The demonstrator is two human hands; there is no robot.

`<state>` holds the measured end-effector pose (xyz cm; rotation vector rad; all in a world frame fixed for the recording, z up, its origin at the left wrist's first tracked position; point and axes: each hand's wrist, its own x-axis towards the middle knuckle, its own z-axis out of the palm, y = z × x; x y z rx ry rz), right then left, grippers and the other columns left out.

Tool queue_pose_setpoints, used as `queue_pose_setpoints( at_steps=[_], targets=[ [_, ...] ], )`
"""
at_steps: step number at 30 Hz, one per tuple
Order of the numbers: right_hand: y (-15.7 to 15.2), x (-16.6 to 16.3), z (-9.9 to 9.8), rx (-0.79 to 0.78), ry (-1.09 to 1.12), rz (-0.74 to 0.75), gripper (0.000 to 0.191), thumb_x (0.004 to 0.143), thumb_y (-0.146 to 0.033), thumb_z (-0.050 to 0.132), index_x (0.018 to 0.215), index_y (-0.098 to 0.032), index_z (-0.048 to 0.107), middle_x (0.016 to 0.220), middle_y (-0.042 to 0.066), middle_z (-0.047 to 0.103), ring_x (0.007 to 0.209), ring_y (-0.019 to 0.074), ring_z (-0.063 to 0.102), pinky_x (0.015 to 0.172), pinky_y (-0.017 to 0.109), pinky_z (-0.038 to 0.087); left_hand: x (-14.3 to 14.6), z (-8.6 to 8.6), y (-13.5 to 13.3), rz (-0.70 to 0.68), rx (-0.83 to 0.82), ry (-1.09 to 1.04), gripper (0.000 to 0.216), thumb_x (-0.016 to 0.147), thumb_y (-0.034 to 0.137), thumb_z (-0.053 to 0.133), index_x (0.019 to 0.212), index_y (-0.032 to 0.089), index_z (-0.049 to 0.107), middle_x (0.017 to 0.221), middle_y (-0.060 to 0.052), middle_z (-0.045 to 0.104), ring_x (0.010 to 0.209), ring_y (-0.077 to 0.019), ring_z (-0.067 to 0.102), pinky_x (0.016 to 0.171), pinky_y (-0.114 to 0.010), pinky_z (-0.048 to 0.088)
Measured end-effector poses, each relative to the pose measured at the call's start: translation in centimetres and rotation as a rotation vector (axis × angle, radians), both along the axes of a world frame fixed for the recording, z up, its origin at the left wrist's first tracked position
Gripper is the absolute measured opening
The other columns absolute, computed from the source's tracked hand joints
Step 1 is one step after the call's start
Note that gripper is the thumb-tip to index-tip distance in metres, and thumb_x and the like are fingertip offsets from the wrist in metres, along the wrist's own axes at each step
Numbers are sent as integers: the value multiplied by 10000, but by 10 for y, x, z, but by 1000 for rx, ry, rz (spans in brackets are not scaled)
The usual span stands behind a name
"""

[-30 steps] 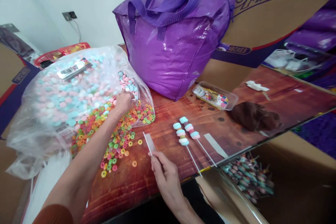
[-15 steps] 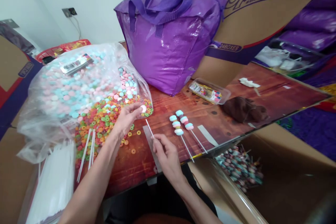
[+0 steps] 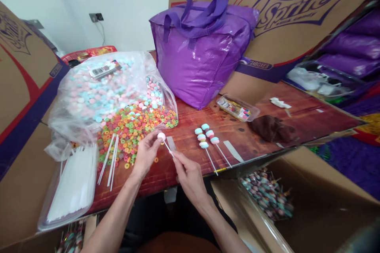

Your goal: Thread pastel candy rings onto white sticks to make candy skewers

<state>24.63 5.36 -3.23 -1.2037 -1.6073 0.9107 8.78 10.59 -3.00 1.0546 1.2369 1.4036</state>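
Note:
My left hand (image 3: 147,151) pinches a round pale pink candy (image 3: 161,136) between thumb and fingertips. My right hand (image 3: 189,174) grips a thin white stick (image 3: 168,147), whose upper end meets the candy; whether it has pierced it I cannot tell. To the right, two finished-looking candy skewers (image 3: 203,142) of blue, pink and darker pieces lie side by side on the table. Left of my left hand spreads a heap of colourful ring candies (image 3: 127,126). A few loose white sticks (image 3: 113,158) rest on that heap.
A clear bag (image 3: 68,87) of pastel candies sits behind the rings. A tray of white sticks (image 3: 73,185) stands at left. Behind are a purple bag (image 3: 202,59) and a plastic box (image 3: 237,107); brown cloth (image 3: 270,128) lies right. Below the edge, a carton holds many skewers (image 3: 267,193).
My left hand has brought the pale pink candy to the tip of the stick, where the two were apart before. The view has shifted slightly, and the right hand keeps its grip.

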Motion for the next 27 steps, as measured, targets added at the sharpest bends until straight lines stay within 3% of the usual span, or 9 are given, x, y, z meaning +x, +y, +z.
queue_pose_setpoints(
  at_steps=[4, 10, 12, 15, 17, 20, 23, 27],
  targets=[
    [-3, -2, 6, -34, -54, 36, 337, 958, -250, 472, 1123, -173, 756, 1070, 77, 767, 990, 256, 726, 880, 316, 557, -3, -12, -16, 60, 88, 179, 237, 843, 350, 690, 1013, 191, 735, 1021, -62, 731, 956, -202, 664, 925, -328, 498],
    [-13, -21, 10, -45, -51, 23, 351, 950, -238, 450, 1088, -184, 768, 999, 76, 779, 865, 244, 741, 788, 304, 568, -4, -20, -42, 239, 151, 421, 178, 883, 318, 658, 1000, 232, 763, 998, -55, 715, 918, -199, 658, 885, -322, 508],
    [-15, -27, 6, -40, -59, 14, 359, 952, -238, 440, 1092, -179, 765, 1007, 88, 776, 876, 253, 737, 788, 314, 564, -3, -22, -47, 256, 100, 389, 170, 868, 312, 681, 998, 244, 768, 1007, -51, 720, 936, -201, 659, 904, -327, 506],
    [-13, -32, 0, -46, -74, 2, 362, 951, -253, 438, 1092, -166, 760, 970, 97, 776, 834, 258, 731, 768, 330, 558, 0, -25, -49, 214, -33, 170, 190, 829, 329, 720, 985, 231, 766, 1000, -47, 741, 930, -206, 673, 889, -329, 522],
    [-9, -30, -2, -57, -67, -4, 358, 952, -263, 438, 1073, -175, 763, 905, 85, 776, 759, 243, 717, 724, 320, 546, 3, -25, -49, 164, -83, 49, 206, 798, 334, 744, 965, 216, 766, 968, -43, 750, 895, -204, 678, 863, -324, 533],
    [-2, -20, -6, -63, -49, -35, 345, 955, -284, 443, 1020, -182, 766, 852, 68, 765, 717, 226, 693, 691, 298, 516, 8, -22, -45, 27, -93, 41, 214, 792, 333, 747, 965, 210, 775, 981, -50, 755, 928, -213, 680, 911, -343, 524],
    [3, -6, -9, -82, -69, -71, 333, 959, -318, 455, 952, -171, 754, 784, 52, 735, 671, 206, 651, 656, 276, 478, 9, -16, -35, -59, -39, 234, 201, 866, 310, 670, 1014, 222, 774, 1042, -70, 741, 991, -233, 670, 964, -374, 499],
    [4, 7, -13, -90, -97, -110, 339, 976, -350, 449, 878, -166, 716, 696, 25, 664, 621, 178, 579, 613, 258, 419, 6, -13, -13, -22, 100, 847, 270, 909, 148, 540, 1065, 223, 747, 1073, -101, 665, 1009, -254, 609, 923, -388, 485]
  ],
)
